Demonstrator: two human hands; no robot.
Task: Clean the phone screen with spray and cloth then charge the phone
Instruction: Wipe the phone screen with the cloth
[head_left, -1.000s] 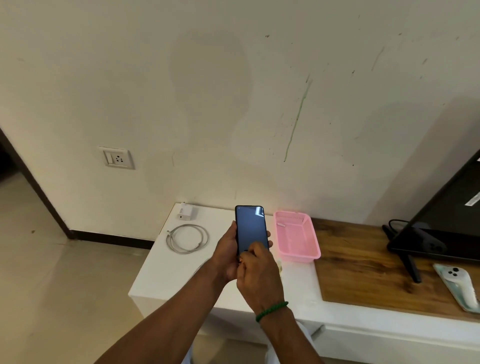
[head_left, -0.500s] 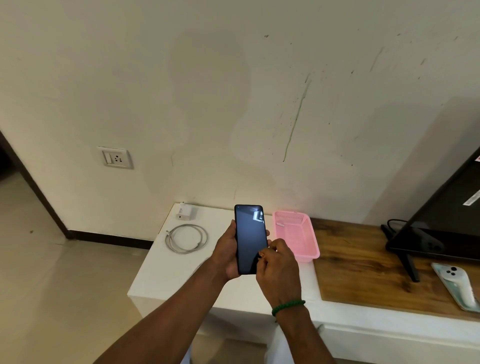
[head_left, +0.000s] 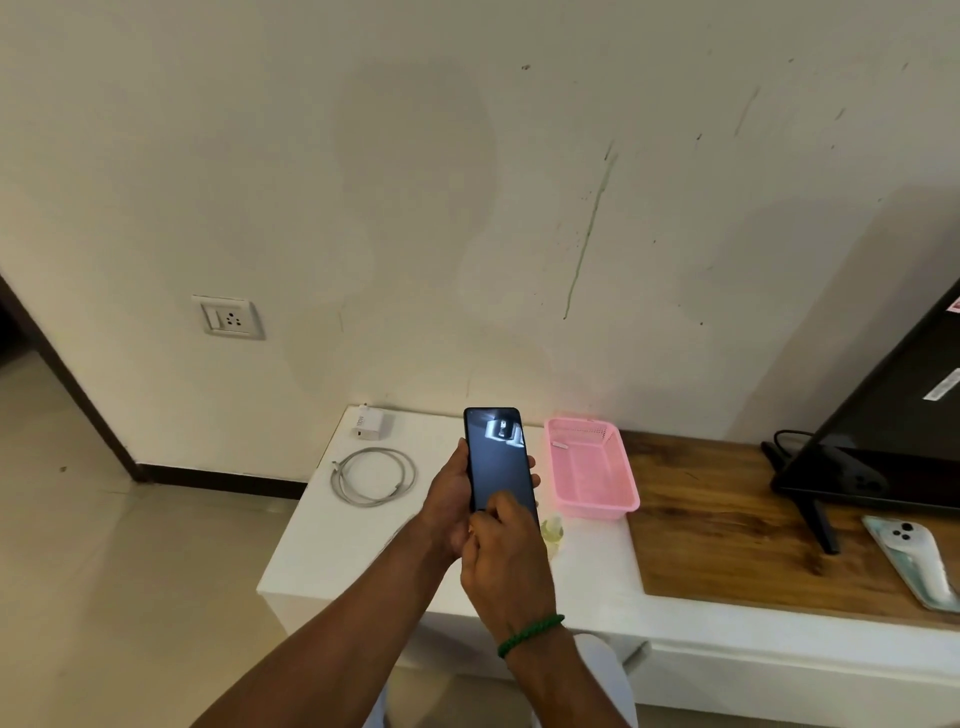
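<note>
The phone (head_left: 496, 457) is held upright above the white table (head_left: 322, 551), dark screen toward the camera, with a bright reflection near its top edge. The left hand (head_left: 449, 499) grips it from behind: thumb along the left edge, fingertips wrapped round the right edge. The right hand (head_left: 506, 556) covers the near end of the screen with its fingers curled against the glass. Whether those fingers pinch a cloth cannot be told, as the hand's back hides them. A green wristband (head_left: 530, 634) sits on the right wrist.

Just right of the right hand, a small yellowish bottle (head_left: 551, 532) stands on the table, partly hidden by that hand. Farther right lies a pink basket (head_left: 592, 467), beside the edge of a wooden top (head_left: 727, 530).

Left of the phone, on the table:
- a coiled white cable (head_left: 373, 475), lying flat
- a white charger (head_left: 368, 423), at the far corner by the wall

A socket (head_left: 228, 317) is mounted on the wall, left of the table and well apart from the charger. On the wooden top at the far right stands a television (head_left: 893, 415) (only part is in view), and a pale phone (head_left: 914, 561) lies face down near its stand.
</note>
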